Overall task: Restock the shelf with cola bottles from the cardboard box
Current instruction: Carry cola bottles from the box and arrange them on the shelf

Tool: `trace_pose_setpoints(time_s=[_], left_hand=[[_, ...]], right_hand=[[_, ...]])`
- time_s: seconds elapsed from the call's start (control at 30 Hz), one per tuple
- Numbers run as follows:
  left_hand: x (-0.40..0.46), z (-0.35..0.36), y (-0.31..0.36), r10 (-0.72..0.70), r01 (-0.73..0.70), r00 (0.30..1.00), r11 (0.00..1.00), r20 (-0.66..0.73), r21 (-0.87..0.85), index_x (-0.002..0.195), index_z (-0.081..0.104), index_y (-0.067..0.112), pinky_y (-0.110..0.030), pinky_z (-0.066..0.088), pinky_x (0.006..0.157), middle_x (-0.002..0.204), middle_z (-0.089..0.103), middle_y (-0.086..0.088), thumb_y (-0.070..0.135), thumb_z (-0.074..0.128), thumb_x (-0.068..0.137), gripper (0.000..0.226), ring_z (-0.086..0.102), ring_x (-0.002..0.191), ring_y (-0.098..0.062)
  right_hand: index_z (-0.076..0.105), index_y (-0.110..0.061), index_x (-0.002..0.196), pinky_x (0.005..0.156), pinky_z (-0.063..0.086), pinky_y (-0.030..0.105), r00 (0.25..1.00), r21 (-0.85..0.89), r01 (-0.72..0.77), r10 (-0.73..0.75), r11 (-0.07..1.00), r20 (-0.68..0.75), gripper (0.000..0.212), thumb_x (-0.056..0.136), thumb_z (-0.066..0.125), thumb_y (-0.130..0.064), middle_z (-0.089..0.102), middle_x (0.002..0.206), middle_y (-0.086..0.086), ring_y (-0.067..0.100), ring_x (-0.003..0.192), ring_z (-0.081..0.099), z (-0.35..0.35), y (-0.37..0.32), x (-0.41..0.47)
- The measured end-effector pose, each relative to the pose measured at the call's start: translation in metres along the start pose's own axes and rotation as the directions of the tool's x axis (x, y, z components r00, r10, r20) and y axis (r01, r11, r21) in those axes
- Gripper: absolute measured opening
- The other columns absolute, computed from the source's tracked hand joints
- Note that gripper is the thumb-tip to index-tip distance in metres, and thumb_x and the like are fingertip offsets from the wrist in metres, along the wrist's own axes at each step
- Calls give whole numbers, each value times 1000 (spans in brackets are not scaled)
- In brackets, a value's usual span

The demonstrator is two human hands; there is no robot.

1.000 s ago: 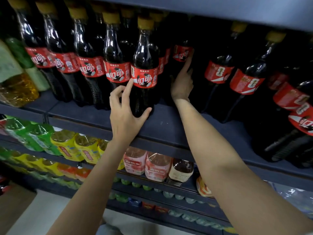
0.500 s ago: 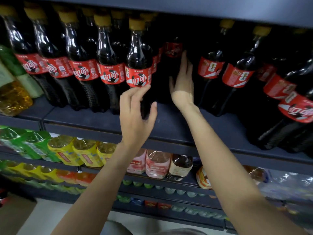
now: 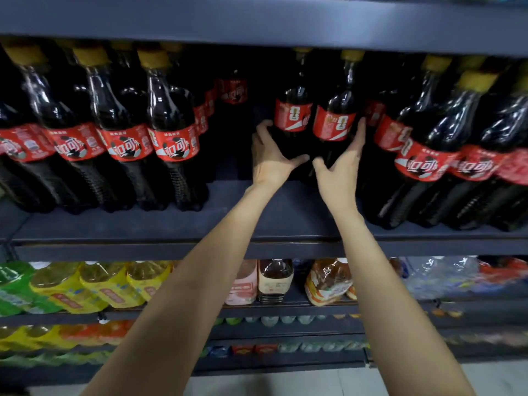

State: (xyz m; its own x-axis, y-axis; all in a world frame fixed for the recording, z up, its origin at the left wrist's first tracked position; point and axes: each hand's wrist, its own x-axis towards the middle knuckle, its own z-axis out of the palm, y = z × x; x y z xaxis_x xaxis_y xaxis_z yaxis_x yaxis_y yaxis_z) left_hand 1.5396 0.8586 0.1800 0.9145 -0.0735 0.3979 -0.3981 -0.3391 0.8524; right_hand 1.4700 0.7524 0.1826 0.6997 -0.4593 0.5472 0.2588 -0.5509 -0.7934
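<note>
Two cola bottles stand side by side deep on the dark shelf (image 3: 285, 218), each with a red label and yellow cap. My left hand (image 3: 271, 158) grips the left cola bottle (image 3: 293, 115) low on its body. My right hand (image 3: 340, 164) grips the right cola bottle (image 3: 334, 122), fingers up along its right side. A row of cola bottles (image 3: 125, 138) fills the shelf to the left, and more cola bottles (image 3: 428, 155) lean at the right. One lone bottle (image 3: 233, 91) stands far back in the gap between. The cardboard box is out of view.
A shelf board (image 3: 257, 21) hangs close above the bottle caps. Below, a lower shelf carries yellow and green packs (image 3: 94, 284), a pink pack (image 3: 243, 284) and a brown bottle (image 3: 275, 278). Pale floor (image 3: 285, 381) shows at the bottom.
Both hands moved right, from the front-left bottle and the back bottle to the two bottles in the middle, and now grip them. The view shifted right and closer.
</note>
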Motion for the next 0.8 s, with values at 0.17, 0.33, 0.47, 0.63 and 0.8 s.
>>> trace_pose_setpoints(time_s=[0.17,0.33,0.47,0.63,0.8], left_hand=[[3,-4,-13,43,-43,999,999,-33,5,143,28,15,-37,43,102,140,44,-8,25,82,72,90,46,126,-23],[0,-34,-24,155,-134,971,984,185,-122,151,3,30,-43,33,113,157,22,-4,12,71,83,97,30,140,-22],[-1,-36,-27,194,-194,978,981,81,-17,151,1,28,-48,30,114,158,20,-4,13,67,86,94,25,143,-22],[13,-32,-25,41,-18,992,983,-120,183,151,-8,26,-47,34,108,158,18,-5,8,56,93,88,32,139,-28],[24,-27,-33,82,-24,976,962,-204,273,151,-10,17,-47,47,97,156,16,-18,3,48,94,83,46,128,-36]], right_hand=[[2,-16,150,107,39,43,991,53,-62,55,997,120,85,86,57,-10,39,146,11,23,122,47,-1,7,9],[16,-13,149,99,31,19,996,-17,-57,58,998,62,92,79,75,-22,35,147,11,24,129,41,-2,11,12],[28,-13,145,89,35,23,999,-96,-49,48,994,-12,89,74,80,-26,41,138,13,28,125,46,1,5,12],[29,-14,144,91,33,21,999,-79,-37,39,996,16,89,73,81,-26,42,138,11,25,125,45,-2,6,13],[29,-13,145,90,32,21,997,-65,-41,45,997,59,88,74,80,-25,41,139,12,26,125,45,-3,7,17]])
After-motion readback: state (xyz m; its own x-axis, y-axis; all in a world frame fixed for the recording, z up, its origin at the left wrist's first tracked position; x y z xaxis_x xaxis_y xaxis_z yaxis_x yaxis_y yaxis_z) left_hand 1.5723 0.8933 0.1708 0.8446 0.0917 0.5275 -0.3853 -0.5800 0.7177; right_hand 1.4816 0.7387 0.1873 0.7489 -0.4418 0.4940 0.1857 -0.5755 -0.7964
